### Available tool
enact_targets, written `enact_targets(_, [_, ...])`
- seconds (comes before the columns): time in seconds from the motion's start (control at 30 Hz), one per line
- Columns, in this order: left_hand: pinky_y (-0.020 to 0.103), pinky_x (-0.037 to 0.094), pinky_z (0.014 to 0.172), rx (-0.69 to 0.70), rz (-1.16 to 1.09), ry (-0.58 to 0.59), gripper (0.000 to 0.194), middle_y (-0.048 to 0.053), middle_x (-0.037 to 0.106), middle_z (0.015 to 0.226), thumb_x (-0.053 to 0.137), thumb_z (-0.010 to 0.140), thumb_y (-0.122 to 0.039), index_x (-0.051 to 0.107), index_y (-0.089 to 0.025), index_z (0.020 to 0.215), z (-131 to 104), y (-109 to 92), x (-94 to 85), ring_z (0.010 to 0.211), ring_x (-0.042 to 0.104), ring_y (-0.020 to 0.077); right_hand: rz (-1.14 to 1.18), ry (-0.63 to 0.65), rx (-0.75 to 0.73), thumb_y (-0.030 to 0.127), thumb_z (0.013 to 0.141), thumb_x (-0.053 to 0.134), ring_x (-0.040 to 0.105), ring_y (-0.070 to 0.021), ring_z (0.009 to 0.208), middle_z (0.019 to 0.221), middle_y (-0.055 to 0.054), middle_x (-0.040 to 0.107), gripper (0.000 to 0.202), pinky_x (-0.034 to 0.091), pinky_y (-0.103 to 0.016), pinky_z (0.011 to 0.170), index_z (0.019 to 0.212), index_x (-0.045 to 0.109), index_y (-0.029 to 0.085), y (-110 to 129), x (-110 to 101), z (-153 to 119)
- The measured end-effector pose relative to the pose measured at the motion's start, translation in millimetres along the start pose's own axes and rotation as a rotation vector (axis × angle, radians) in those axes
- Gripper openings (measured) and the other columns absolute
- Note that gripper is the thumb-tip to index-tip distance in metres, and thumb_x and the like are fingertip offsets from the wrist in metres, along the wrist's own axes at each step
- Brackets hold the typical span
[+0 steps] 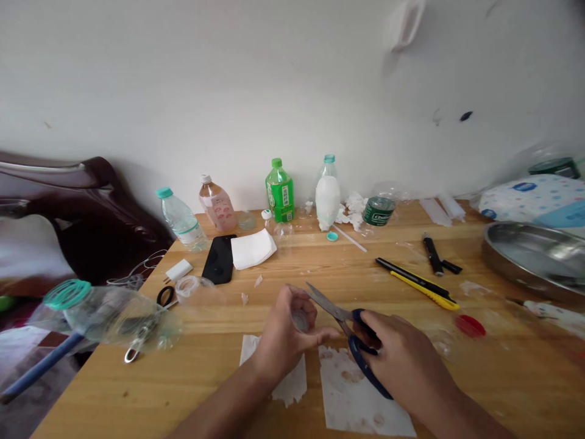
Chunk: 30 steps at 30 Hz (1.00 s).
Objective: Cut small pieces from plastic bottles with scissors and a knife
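Note:
My right hand point(402, 350) grips dark-blue-handled scissors point(329, 303), with fingers in the loops. The blades are spread and point up and left. In my left hand point(286, 341) is a small round clear plastic piece point(300, 321), held between curled fingers and thumb; its exact kind is unclear. The scissor blades are close beside it; whether they touch it I cannot tell. Beneath the hands lie a torn white paper piece point(292, 385) and a larger stained sheet of white paper point(361, 399).
Along the wall stand a green bottle point(280, 195), a pink-labelled bottle point(217, 204) and a white-wrapped bottle point(328, 198). A yellow utility knife point(418, 284) lies at right, near a metal basin point(516, 259). A cut plastic bottle point(105, 317) lies left, a phone point(219, 259) beyond it.

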State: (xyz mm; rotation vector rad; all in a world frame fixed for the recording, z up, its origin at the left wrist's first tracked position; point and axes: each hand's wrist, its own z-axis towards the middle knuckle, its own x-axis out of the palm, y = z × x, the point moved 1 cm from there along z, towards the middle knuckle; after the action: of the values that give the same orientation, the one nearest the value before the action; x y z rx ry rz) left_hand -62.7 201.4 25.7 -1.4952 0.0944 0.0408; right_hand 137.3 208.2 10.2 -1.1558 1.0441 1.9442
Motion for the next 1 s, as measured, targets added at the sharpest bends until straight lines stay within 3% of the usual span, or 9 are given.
enact_targets(0.2, [0.022,0.035,0.054,0.023,0.047,0.078,0.053,-0.008,0.050,0.069,0.087,0.066,-0.042,0.044,-0.021,0.088,-1,5,-1.4,0.058,0.046,0.0089,0.069,0.069,-0.001,0.021,0.083,0.060,0.066,-0.0255,0.077,0.083,-0.005,0.068,0.006,0.048,-0.035,0.066,0.088,0.057,0.021,-2,-2,0])
enact_targets(0.47, [0.021,0.033,0.053,-0.018,0.082,0.155,0.056,-0.008,0.049,0.068,0.085,0.067,-0.050,0.040,-0.022,0.086,-2,-1,-1.6,0.057,0.041,0.0080,0.081,0.193,0.069,0.017,0.080,0.062,0.064,-0.0273,0.082,0.086,-0.005,0.068,0.010,0.047,-0.039,0.071,0.089,0.058,0.021,-11,-3,1])
enact_targets(0.63, [0.021,0.033,0.053,0.043,0.140,0.195,0.058,-0.007,0.050,0.068,0.085,0.065,-0.052,0.039,-0.022,0.083,2,-1,-7.0,0.059,0.043,0.0090,0.111,0.236,0.073,0.018,0.084,0.060,0.065,-0.0266,0.086,0.090,-0.005,0.068,0.011,0.046,-0.038,0.074,0.094,0.057,0.021,-14,-2,-3])
enact_targets(0.77, [0.022,0.036,0.054,0.058,0.172,0.142,0.057,-0.004,0.056,0.071,0.085,0.063,-0.055,0.047,-0.021,0.086,4,0,-9.8,0.059,0.048,0.0103,0.130,0.201,0.007,0.016,0.084,0.057,0.064,-0.0233,0.083,0.089,-0.005,0.066,0.012,0.045,-0.034,0.070,0.095,0.055,0.021,-14,0,-6])
enact_targets(0.9, [0.030,0.049,0.069,0.118,0.212,0.052,0.060,0.005,0.067,0.089,0.088,0.058,-0.055,0.060,-0.018,0.096,5,-1,-10.0,0.073,0.060,0.0170,0.081,0.124,-0.066,0.015,0.082,0.057,0.061,-0.0259,0.089,0.095,-0.007,0.063,0.020,0.046,-0.037,0.076,0.101,0.054,0.019,-17,5,-8])
enact_targets(1.0, [0.032,0.050,0.073,0.129,0.212,0.027,0.059,0.004,0.069,0.088,0.087,0.062,-0.053,0.062,-0.020,0.105,5,-1,-7.8,0.076,0.064,0.0189,0.069,0.115,-0.057,0.013,0.081,0.056,0.061,-0.0264,0.088,0.094,-0.008,0.063,0.021,0.046,-0.038,0.076,0.102,0.054,0.019,-17,9,-7])
